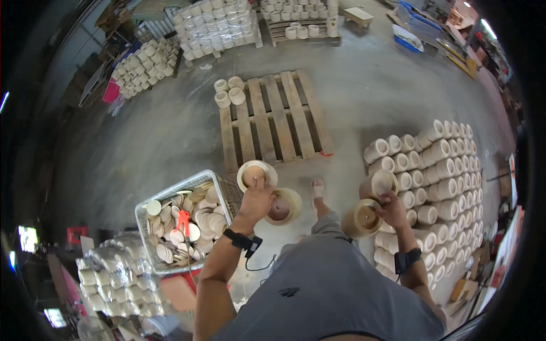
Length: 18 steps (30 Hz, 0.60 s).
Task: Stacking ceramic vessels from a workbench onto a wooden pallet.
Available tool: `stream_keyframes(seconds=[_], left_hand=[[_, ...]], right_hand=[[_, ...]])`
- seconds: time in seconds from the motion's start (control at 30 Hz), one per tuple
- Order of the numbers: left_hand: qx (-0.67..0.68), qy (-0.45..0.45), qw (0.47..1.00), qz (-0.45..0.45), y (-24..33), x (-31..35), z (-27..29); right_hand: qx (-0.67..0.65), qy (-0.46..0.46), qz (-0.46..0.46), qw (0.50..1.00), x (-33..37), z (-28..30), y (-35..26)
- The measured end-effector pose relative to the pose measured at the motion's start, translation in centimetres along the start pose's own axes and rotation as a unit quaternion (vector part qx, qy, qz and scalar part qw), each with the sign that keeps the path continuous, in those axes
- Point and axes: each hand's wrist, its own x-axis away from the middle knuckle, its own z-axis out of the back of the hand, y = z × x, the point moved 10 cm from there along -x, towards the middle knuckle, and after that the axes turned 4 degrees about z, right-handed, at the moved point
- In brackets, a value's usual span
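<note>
L hand (259,198): fingers part-curled over adjoining rims, has 2 L pots (289,207), just R of crate (211,175). R hand (393,210): likewise part-curled, has 2 R pots (357,221), by stack's (448,165) L edge.
Pallet (278,116): ahead; 4 corner pots (236,95), far L.
Floor (165,125): wide span L of pallet; strip betw. pallet & stack.
In way: crate close L, w/ discs (165,219) & red tool (182,221); stack close R; foot (318,187) betw. pot pairs.
Wrapped pots (122,278): lower L, beside crate.
Far edge: loaded pallets (216,28).
</note>
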Motion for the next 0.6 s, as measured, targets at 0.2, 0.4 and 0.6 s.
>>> stream_keyframes(seconds=[0.2, 0.4, 0.6], left_hand=[[-0.024, 0.001, 0.997, 0.077, -7.4, -6.7, 2.1], [-0.072, -0.021, 0.987, 0.146, -14.2, -10.4, 6.0], [-0.098, -0.022, 0.978, 0.181, -21.1, -14.2, 7.8]], right_hand=[[0.056, -0.059, 0.094, 0.992, -18.3, -3.7, -5.7], [0.063, -0.166, 0.138, 0.974, -31.7, -9.5, -12.7], [0.064, -0.23, 0.187, 0.953, -40.2, -15.9, -19.2]])
